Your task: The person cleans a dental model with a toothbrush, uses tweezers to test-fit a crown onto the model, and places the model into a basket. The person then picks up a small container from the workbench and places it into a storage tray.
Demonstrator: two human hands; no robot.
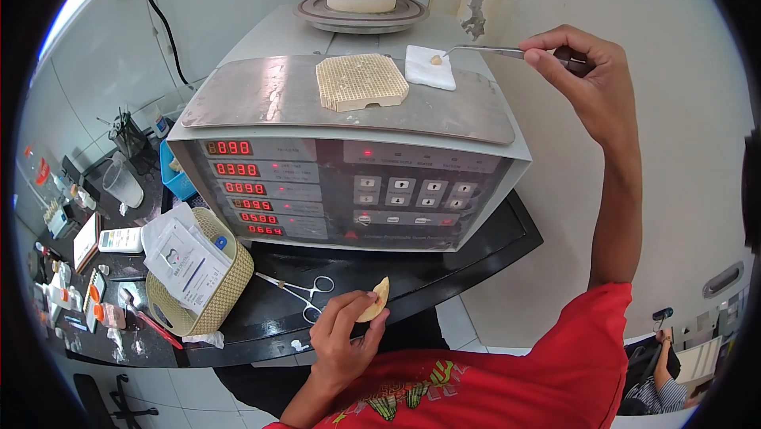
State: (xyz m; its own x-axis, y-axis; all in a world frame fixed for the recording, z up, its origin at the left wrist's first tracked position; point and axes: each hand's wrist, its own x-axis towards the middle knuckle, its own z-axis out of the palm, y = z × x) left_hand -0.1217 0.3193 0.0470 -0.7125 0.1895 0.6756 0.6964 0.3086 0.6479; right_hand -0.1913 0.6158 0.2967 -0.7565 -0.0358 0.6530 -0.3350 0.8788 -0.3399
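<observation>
My right hand [583, 72] is raised at the upper right, its fingers closed round slender metal tweezers [495, 50] with a dark grip. Their bent tip reaches a small beige tooth-like piece [436, 60] on a folded white pad [429, 74]; whether it grips the piece is too small to tell. Beside the pad lies a cream honeycomb firing tray [361, 80], both on the furnace's metal top plate [254, 96]. Low in front of me, my left hand [345, 338] pinches a pale yellow, crescent-shaped piece [379, 301]. Scissor-like forceps [300, 292] lie close to that hand.
The furnace front panel [341, 191] shows red digits, with a round platform [361, 15] behind. At left stand a woven basket [230, 286] of packets, a blue basket [178, 179], a plastic cup [123, 183] and a toothbrush [147, 318]. Another person [662, 385] is at lower right.
</observation>
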